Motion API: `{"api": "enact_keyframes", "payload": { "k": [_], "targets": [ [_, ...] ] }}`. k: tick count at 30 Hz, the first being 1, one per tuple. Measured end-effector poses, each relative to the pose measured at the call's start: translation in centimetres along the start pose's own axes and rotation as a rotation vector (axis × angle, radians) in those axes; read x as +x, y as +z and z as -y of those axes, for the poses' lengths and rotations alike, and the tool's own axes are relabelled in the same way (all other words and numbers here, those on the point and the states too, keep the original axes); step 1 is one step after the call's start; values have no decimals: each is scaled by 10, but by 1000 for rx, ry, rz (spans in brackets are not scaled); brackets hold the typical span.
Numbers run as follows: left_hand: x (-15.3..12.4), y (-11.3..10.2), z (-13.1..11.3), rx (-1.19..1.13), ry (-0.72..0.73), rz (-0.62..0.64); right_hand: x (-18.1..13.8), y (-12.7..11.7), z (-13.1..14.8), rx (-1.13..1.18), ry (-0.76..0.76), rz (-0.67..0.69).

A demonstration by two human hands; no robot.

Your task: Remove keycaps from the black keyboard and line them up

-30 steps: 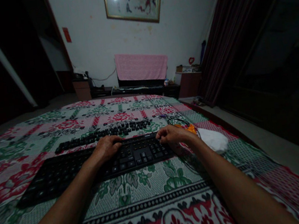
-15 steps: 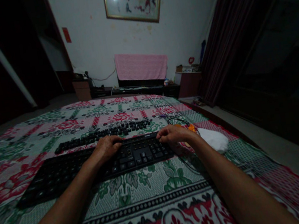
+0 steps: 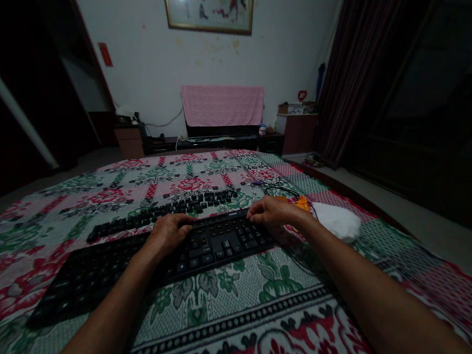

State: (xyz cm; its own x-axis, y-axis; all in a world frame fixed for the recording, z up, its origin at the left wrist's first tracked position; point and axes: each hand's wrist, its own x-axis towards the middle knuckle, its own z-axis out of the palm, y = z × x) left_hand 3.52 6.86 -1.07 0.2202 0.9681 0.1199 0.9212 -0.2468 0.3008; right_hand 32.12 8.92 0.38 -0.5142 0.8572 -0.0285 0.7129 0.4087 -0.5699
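A black computer keyboard (image 3: 223, 243) lies at a slant across the patterned bedspread, with keycaps gone from parts of it, mainly the upper rows. My left hand (image 3: 168, 232) rests over its back edge near the middle, fingers curled over the edge and thumb towards the right. At the back right corner, above the number pad, my right hand (image 3: 270, 212) has its fingertips pinched together against the keyboard; whatever is between them is too small to make out. Behind the keyboard, loose black keycaps (image 3: 195, 203) lie in uneven rows.
Right of my right hand are a white cloth-like bundle (image 3: 338, 221), an orange item (image 3: 302, 202) and a dark cable (image 3: 279, 188). The patterned bedspread (image 3: 230, 290) lies under everything. Beyond the bed, a pink towel (image 3: 224, 105) covers a screen on a low cabinet.
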Motion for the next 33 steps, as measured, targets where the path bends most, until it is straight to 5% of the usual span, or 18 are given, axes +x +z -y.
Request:
{"api": "enact_keyframes", "payload": {
  "k": [10,33],
  "targets": [
    [-1,-1,-1,-13,0,8,8,9,-9,-241,-76,-360],
    [0,-1,-2,-2,9,1,8,11,-9,-145,-54,-220]
  ]
}}
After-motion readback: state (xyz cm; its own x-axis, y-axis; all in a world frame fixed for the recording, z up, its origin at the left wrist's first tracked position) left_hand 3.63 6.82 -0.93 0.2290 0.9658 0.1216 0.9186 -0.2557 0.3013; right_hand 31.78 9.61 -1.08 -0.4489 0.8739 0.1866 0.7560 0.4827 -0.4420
